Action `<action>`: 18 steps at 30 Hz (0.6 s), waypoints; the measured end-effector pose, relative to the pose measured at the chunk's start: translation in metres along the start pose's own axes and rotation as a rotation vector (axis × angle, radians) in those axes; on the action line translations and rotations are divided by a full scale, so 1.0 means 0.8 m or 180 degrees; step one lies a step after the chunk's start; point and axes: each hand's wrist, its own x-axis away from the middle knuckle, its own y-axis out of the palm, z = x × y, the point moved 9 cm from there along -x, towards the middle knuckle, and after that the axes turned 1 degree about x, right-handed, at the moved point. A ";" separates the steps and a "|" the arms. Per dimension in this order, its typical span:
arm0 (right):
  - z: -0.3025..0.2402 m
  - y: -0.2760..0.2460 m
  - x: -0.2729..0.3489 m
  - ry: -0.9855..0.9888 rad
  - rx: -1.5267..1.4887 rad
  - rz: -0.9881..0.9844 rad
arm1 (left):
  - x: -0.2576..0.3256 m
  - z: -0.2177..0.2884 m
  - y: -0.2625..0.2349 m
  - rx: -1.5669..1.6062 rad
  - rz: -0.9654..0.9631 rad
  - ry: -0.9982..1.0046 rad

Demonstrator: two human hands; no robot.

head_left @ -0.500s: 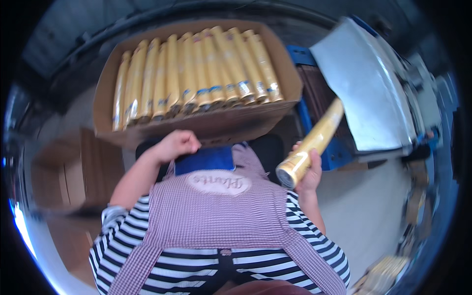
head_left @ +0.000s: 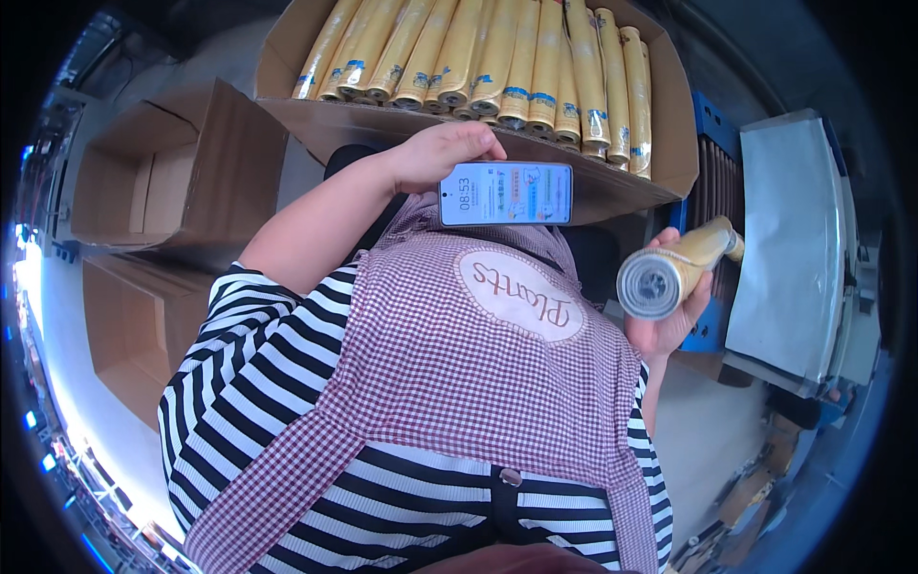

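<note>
In front of my lap a smartphone (head_left: 507, 194) with its screen lit lies sideways. My left hand (head_left: 442, 156) is closed at its far left corner, fingers curled along the edge and partly hidden by the phone. Off to the right, my right hand (head_left: 674, 320) grips a yellow film-wrapped roll (head_left: 703, 244), whose round end with a clear layered core faces up toward me. The far end of that roll reaches toward a silver-grey sheet. Ahead stands an open cardboard box (head_left: 564, 182) holding several similar yellow rolls (head_left: 478, 57), laid side by side.
The silver-grey sheet (head_left: 789, 239) lies over equipment on the right, beside a blue frame (head_left: 708, 330) with dark slats. Open cardboard boxes (head_left: 215, 182) stand on the left. Stacked goods (head_left: 755, 517) are at the lower right.
The view has shifted, so the box of rolls sits higher and further right. The phone's screen now shows lit. The roll in my right hand has tipped, its end turning toward me.
</note>
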 end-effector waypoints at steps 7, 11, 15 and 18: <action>0.015 -0.012 -0.056 -0.0091 0.0407 0.0200 | 0.005 0.019 -0.012 -0.0248 0.0158 0.0028; 0.025 -0.026 -0.074 -0.0164 0.0718 0.0230 | 0.012 0.030 -0.009 -0.0447 0.0244 -0.0048; 0.057 -0.016 -0.069 0.0017 0.0875 0.0199 | 0.033 0.025 -0.008 -0.0671 0.0098 -0.0232; 0.070 0.011 -0.065 0.0296 0.0726 -0.0056 | 0.037 0.027 -0.001 -0.0858 0.0034 -0.0216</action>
